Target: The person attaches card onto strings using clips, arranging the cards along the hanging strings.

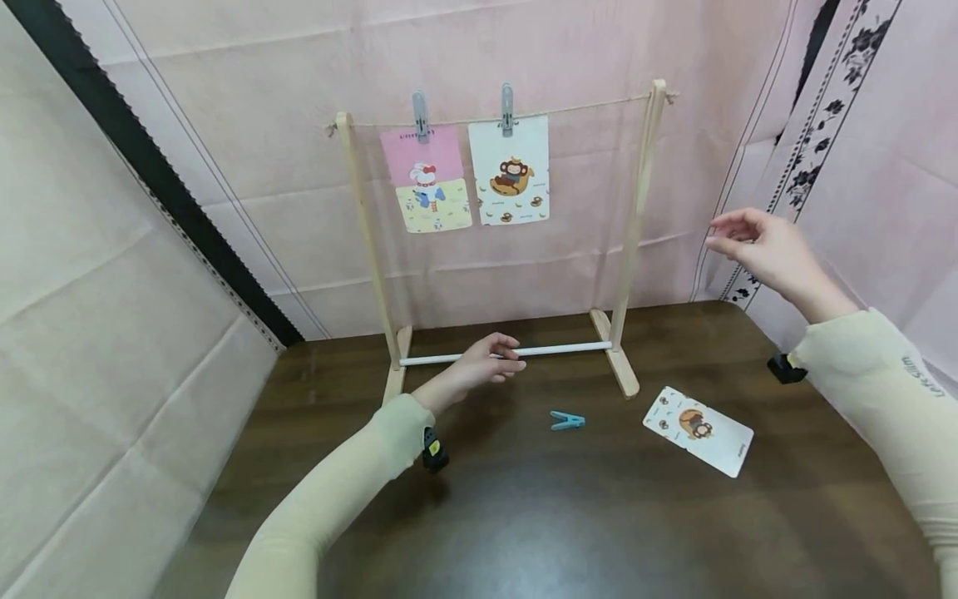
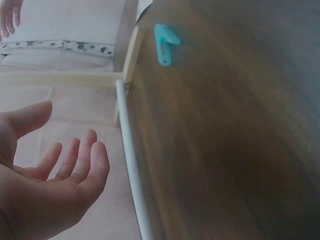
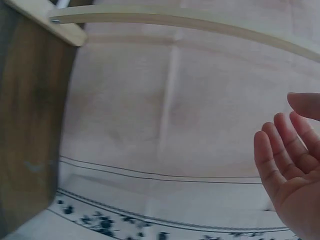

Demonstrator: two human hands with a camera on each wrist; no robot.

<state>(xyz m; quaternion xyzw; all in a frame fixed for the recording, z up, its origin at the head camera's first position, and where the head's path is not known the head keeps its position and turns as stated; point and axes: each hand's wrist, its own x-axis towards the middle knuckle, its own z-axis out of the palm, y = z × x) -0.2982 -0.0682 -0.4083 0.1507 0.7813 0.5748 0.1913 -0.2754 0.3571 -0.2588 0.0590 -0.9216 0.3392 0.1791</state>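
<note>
My left hand [image 1: 490, 359] hovers in front of the rack's white crossbar [image 1: 561, 349], its fingers loosely bent around nothing. Out to the right of the wooden rack [image 1: 636, 216], my right hand [image 1: 763, 249] is raised in the air with relaxed fingers and an empty palm. From the rack's string hang a pink and yellow card [image 1: 427, 179] and a white monkey card [image 1: 511, 175], each under a grey clothespin [image 1: 507, 108]. A blue clothespin [image 1: 567, 420] lies on the table, right of my left hand. Another monkey card [image 1: 699, 431] lies flat farther right.
The brown wooden table [image 1: 486, 516] ends at a pale cloth backdrop [image 1: 299, 166] behind the rack. Cloth walls with dark trim also close in both sides. The rack's feet [image 1: 617, 366] stand near the table's back edge.
</note>
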